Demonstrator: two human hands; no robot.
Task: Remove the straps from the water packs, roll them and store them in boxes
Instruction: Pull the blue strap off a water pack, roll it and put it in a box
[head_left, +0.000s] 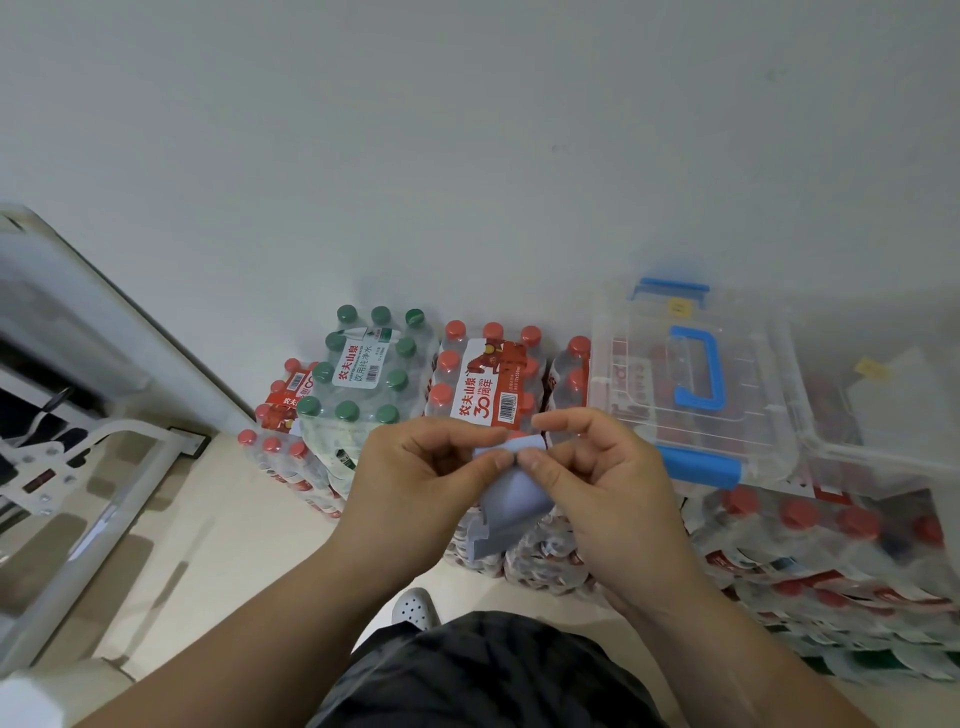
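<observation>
A grey-blue strap (514, 499) hangs between my hands in front of the stacked water packs. My left hand (415, 478) and my right hand (597, 478) both pinch its top end, thumbs nearly touching, where the strap is curled over. Its lower end droops and curls at the bottom. Behind the hands stands a red-capped water pack (483, 374) with a red label, and a green-capped water pack (363, 364) to its left. A clear plastic box (691, 384) with a blue handle and blue latches rests on packs at the right.
More red-capped packs (810, 540) are stacked at the right, under a second clear box (883, 415). A white metal frame (104, 415) stands at the left. A white wall runs behind. My white shoe (414, 608) stands on the beige floor.
</observation>
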